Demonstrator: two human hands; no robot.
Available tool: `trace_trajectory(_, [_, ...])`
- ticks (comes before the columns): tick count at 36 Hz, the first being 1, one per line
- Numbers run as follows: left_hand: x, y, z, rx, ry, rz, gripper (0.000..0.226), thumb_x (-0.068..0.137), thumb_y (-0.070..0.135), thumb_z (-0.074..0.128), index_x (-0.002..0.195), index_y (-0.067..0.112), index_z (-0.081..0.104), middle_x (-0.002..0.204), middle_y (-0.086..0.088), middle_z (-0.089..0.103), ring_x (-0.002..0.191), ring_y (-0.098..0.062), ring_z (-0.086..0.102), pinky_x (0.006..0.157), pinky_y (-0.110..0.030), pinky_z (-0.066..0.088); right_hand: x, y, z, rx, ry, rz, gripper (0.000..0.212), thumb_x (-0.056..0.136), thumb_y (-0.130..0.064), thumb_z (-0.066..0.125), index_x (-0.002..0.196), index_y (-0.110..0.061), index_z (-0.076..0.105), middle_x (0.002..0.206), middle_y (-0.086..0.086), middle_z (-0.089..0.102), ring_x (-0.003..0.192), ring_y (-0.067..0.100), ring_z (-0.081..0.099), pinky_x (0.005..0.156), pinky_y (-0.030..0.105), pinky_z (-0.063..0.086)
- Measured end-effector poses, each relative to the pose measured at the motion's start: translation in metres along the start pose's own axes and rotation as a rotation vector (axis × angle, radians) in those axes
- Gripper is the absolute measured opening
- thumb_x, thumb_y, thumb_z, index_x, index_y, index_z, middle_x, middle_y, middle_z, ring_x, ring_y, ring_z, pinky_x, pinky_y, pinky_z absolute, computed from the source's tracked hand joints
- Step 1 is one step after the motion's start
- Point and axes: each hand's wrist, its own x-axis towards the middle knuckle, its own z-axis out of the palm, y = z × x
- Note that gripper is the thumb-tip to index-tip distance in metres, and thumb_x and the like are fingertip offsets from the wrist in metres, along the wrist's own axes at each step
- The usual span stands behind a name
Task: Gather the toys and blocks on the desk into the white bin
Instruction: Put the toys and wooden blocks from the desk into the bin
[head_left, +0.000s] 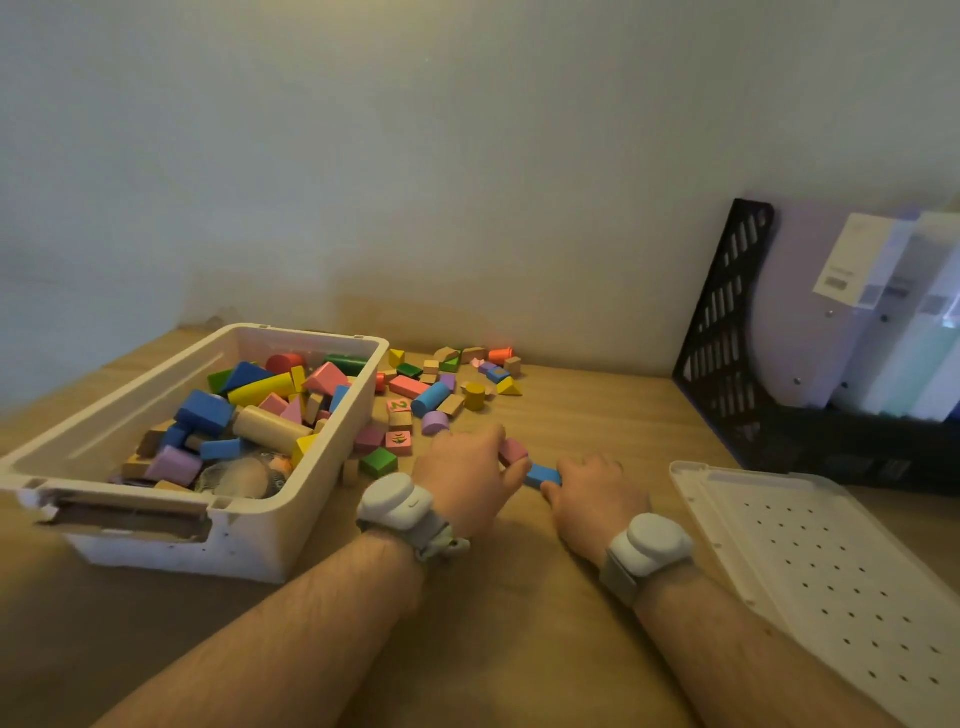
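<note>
Left fingers: left hand (467, 475) curls around a pink block (513, 451), knuckles up.
Right fingers: right hand (597, 493) pinches a blue block (543, 475) at its near end; fingertips hidden under the hand.
Between the hands: the two blocks sit side by side, apparently touching, low over the bench (519, 649).
White bin (270, 519): left of the left fingers, partly filled with coloured blocks; front handle edge looks chipped.
Loose blocks (441, 387): scattered beyond the fingers, just right of the bin.
Writing: a pink cube (398, 405) shows a green "2"; another bears a green picture, too small to read.
Lid (831, 571): perforated, right of the right fingers, cut off by the frame.
File rack (727, 322): far right; folder labels blurred, unreadable.
</note>
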Motion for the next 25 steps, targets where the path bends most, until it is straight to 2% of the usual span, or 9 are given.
trace_trajectory(3, [0.000,0.006,-0.027,-0.064,0.104,0.051,0.031,0.091,0.057,0.043,0.097,0.027,0.046,0.080,0.004,0.055,0.079,-0.016,0.053,0.067,-0.034,0.050,0.003,0.001,-0.002,0.038,-0.002,-0.004,0.035,0.095,-0.052,0.036,0.111,-0.026,0.053,0.117,0.008,0.055,0.108,0.030,0.053,0.077,0.038,0.041])
trace_trajectory(8, [0.003,-0.007,-0.077,-0.069,0.258,0.067,0.035,0.091,0.056,0.043,0.098,0.022,0.048,0.082,0.000,0.059,0.077,-0.021,0.055,0.062,-0.031,0.038,0.009,0.003,-0.004,0.020,0.013,-0.014,0.036,0.097,-0.052,0.036,0.115,-0.027,0.055,0.119,0.005,0.057,0.106,0.026,0.056,0.075,0.035,0.041])
trace_trajectory(12, [0.003,-0.031,-0.103,-0.059,0.250,-0.012,0.037,0.092,0.055,0.042,0.103,0.020,0.050,0.087,-0.004,0.062,0.079,-0.024,0.057,0.068,-0.034,0.047,0.014,0.001,-0.004,0.043,-0.007,-0.010,0.035,0.096,-0.052,0.038,0.114,-0.027,0.056,0.119,0.006,0.057,0.106,0.027,0.057,0.081,0.035,0.045])
trace_trajectory(14, [0.002,-0.044,-0.110,-0.051,0.229,-0.065,0.036,0.093,0.054,0.042,0.103,0.020,0.050,0.091,-0.006,0.062,0.084,-0.027,0.057,0.072,-0.036,0.048,0.018,-0.003,-0.009,0.156,0.004,-0.011,0.036,0.096,-0.050,0.041,0.117,-0.027,0.058,0.119,0.007,0.058,0.106,0.027,0.056,0.082,0.034,0.044])
trace_trajectory(16, [0.001,-0.062,-0.118,-0.042,0.233,-0.097,0.033,0.093,0.052,0.042,0.101,0.022,0.050,0.091,-0.005,0.061,0.083,-0.026,0.056,0.069,-0.034,0.043,0.022,-0.015,-0.020,0.308,0.042,-0.050,0.040,0.096,-0.048,0.045,0.125,-0.025,0.058,0.118,0.007,0.061,0.103,0.025,0.056,0.078,0.030,0.041])
trace_trajectory(19, [-0.002,-0.086,-0.129,0.009,0.238,-0.140,0.030,0.093,0.053,0.041,0.097,0.024,0.050,0.088,-0.001,0.059,0.080,-0.023,0.053,0.067,-0.032,0.038,0.024,-0.043,-0.042,0.426,0.173,-0.249,0.042,0.095,-0.045,0.051,0.130,-0.022,0.058,0.108,-0.001,0.061,0.091,0.016,0.051,0.072,0.027,0.035])
trace_trajectory(21, [-0.007,-0.106,-0.138,0.043,0.215,-0.184,0.028,0.093,0.052,0.043,0.096,0.025,0.049,0.088,-0.001,0.058,0.080,-0.022,0.053,0.066,-0.031,0.037,0.021,-0.070,-0.061,0.470,0.240,-0.426,0.042,0.094,-0.046,0.053,0.130,-0.023,0.058,0.104,-0.005,0.058,0.089,0.013,0.050,0.072,0.027,0.038])
trace_trajectory(25, [-0.020,-0.140,-0.150,0.064,0.148,-0.274,0.023,0.092,0.046,0.049,0.095,0.023,0.051,0.091,-0.003,0.060,0.080,-0.023,0.057,0.066,-0.032,0.040,0.017,-0.128,-0.096,0.574,0.224,-0.691,0.040,0.093,-0.046,0.054,0.128,-0.026,0.059,0.103,-0.007,0.054,0.090,0.014,0.053,0.076,0.031,0.049])
